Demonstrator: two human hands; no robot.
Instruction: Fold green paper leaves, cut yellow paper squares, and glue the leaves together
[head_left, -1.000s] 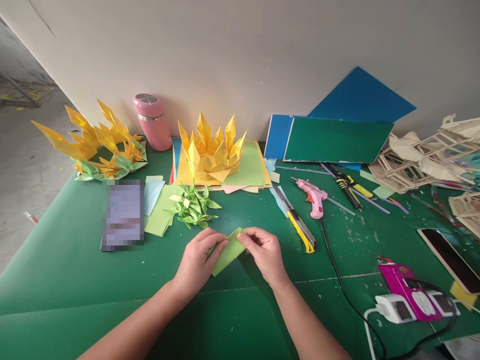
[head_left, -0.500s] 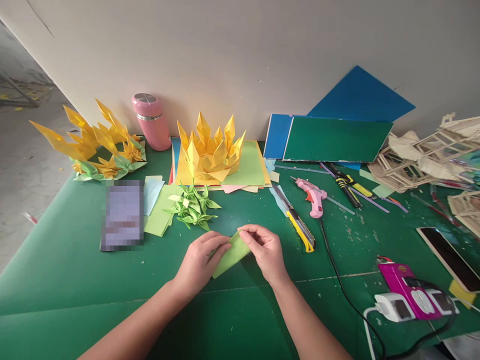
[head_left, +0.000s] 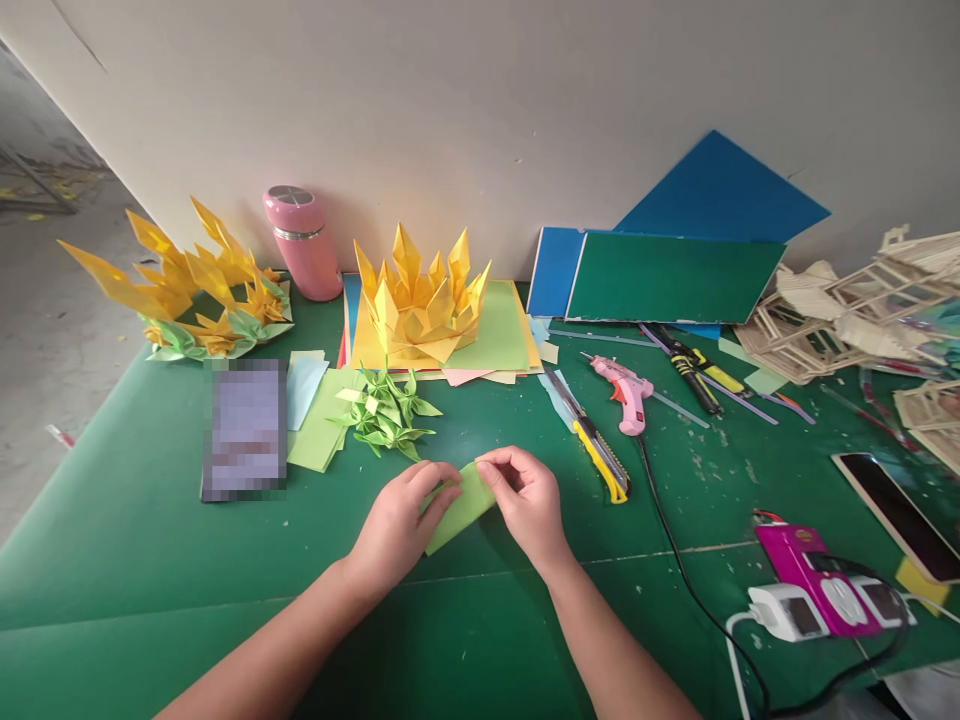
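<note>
A light green piece of paper (head_left: pixel 460 512), apparently folded, is held between my two hands just above the green table. My left hand (head_left: pixel 405 515) pinches its left side between thumb and fingers. At its upper right corner, the thumb and fingertips of my right hand (head_left: pixel 527 503) grip the edge. Beyond my left hand lies a cluster of small green folded-paper flowers (head_left: pixel 386 412). A few flat green sheets (head_left: pixel 321 425) rest left of the cluster. Behind it, a yellow origami lotus (head_left: pixel 424 300) stands on a stack of coloured paper (head_left: pixel 517 325).
To the right lie a yellow utility knife (head_left: pixel 600 460), a pink glue gun (head_left: pixel 626 392) with a black cord, pliers (head_left: pixel 686 370), a magenta power strip (head_left: pixel 832 590) and a phone (head_left: pixel 896 515). A yellow paper crown (head_left: pixel 202 290) and pink flask (head_left: pixel 307 250) stand at back left.
Both hands keep hold of the green paper. My right hand has shifted very slightly up and left; the fingers of my left hand have moved a little. Everything else stays put.
</note>
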